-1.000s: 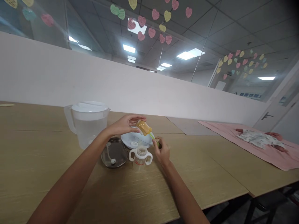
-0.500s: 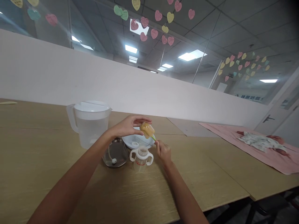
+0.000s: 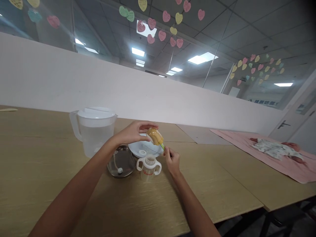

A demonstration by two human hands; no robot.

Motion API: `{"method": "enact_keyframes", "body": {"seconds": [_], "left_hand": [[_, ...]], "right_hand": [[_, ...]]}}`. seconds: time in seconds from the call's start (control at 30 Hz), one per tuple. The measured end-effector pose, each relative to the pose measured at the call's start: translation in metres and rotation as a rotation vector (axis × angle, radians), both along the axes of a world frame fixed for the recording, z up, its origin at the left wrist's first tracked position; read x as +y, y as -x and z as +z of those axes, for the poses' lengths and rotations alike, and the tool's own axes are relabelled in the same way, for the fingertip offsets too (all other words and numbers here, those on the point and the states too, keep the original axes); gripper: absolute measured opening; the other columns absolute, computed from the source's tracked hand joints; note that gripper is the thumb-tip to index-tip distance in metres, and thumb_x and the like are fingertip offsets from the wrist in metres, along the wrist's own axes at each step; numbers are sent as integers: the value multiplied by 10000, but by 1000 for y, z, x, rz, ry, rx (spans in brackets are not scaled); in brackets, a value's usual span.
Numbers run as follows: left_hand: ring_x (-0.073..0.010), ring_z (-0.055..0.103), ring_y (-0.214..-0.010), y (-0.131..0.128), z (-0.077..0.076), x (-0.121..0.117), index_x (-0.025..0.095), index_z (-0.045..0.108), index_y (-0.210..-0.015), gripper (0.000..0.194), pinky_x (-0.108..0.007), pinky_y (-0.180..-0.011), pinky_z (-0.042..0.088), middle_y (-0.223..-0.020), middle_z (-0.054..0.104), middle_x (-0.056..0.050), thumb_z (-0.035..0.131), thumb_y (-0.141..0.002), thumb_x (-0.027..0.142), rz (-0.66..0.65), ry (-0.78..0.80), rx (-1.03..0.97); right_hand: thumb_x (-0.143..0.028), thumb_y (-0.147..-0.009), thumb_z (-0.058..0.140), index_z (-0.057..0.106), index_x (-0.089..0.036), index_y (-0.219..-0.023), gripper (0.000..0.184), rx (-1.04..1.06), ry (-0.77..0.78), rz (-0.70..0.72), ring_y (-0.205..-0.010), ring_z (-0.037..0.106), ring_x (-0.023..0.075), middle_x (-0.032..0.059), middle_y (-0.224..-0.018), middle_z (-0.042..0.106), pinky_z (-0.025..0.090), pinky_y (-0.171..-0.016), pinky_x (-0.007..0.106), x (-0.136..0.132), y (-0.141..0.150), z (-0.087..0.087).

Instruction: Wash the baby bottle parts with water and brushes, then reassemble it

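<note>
My left hand [image 3: 134,132] grips a clear, dome-like cap [image 3: 151,132] between thumb and fingers, tilted to the right. Inside the cap sits the yellow sponge head [image 3: 158,138] of a brush. My right hand [image 3: 172,159] is closed around the brush's thin green handle [image 3: 162,146]. Below both hands, a clear baby bottle [image 3: 147,173] with a white two-handled collar stands upright, its mouth uncovered. Behind it is a white basin [image 3: 158,152], partly hidden by my left hand, with a small white ring [image 3: 142,153] showing at its near side.
A metal tray [image 3: 127,163] holds a straw with a white weighted end [image 3: 119,170]. Left of it stands a lidded pitcher [image 3: 95,136] of water. A baby doll [image 3: 275,149] in a patterned outfit lies on a pink cloth [image 3: 249,144] at the right. A white wall [image 3: 148,95] backs the table.
The sponge brush has turned inside the cap, and more of its yellow sponge shows at the opening. Both hands have shifted only slightly.
</note>
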State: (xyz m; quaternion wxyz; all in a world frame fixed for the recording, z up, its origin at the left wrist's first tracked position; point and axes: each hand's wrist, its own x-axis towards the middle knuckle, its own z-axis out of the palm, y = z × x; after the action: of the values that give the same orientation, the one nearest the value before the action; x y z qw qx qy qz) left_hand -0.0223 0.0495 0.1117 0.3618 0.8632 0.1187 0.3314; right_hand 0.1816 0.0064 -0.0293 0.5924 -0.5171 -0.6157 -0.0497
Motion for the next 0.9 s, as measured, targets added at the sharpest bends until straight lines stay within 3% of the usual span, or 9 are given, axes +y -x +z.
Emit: {"method": "enact_keyframes", "body": {"seconds": [0.13,0.23,0.4,0.5,0.57,0.7,0.9], "left_hand": [[-188,547,-1087,2,4,-3,193,567,-1122,510,-350,-969,425,-1207,578,-60,711,-633,168,-7,15,22],[-191,560,-1065,5,9,-6,184,560,-1127,527,-334,-932,456,-1198,584,-60,721,-626,215,81,-9,34],[-207,578,-1020,18,11,1,225,546,-1156,456,-336,-887,465,-1204,581,-30,619,-720,336,554,-243,131],[-235,514,-1123,28,4,11,201,499,-1219,489,-359,-964,392,-1256,544,-60,567,-736,236,757,-422,376],[-228,499,-1145,32,-2,16,181,484,-1235,545,-330,-954,392,-1257,544,-77,543,-698,108,769,-429,603],[-188,607,-965,29,-16,24,199,518,-1197,639,-220,-746,473,-1174,609,-56,546,-594,-11,685,-261,945],[-239,620,-923,17,-38,42,177,573,-1120,656,-238,-672,476,-1083,651,-100,651,-491,7,726,-248,1073]], "right_hand": [[-418,-887,348,440,-149,-509,473,-73,-14,-77,-440,305,55,-45,-447,357,241,-466,196,1,-3,1],[-415,-894,332,455,-146,-510,485,-197,-24,-145,-427,277,52,-42,-435,363,213,-466,207,2,-8,-1],[-424,-908,282,505,-143,-523,526,-308,2,-297,-413,302,60,-6,-424,444,183,-463,220,5,-13,-2],[-433,-917,245,541,-141,-551,553,-292,26,-386,-411,331,67,16,-435,489,176,-461,222,6,-13,-2],[-440,-919,228,558,-141,-566,568,-292,44,-426,-409,339,70,27,-446,512,174,-461,225,6,-13,-2],[-460,-919,208,572,-138,-572,598,-317,77,-449,-407,353,70,42,-464,540,171,-463,228,6,-11,-2],[-467,-917,212,585,-137,-583,600,-316,129,-453,-409,371,70,50,-490,561,169,-468,236,5,-10,-2]]}}
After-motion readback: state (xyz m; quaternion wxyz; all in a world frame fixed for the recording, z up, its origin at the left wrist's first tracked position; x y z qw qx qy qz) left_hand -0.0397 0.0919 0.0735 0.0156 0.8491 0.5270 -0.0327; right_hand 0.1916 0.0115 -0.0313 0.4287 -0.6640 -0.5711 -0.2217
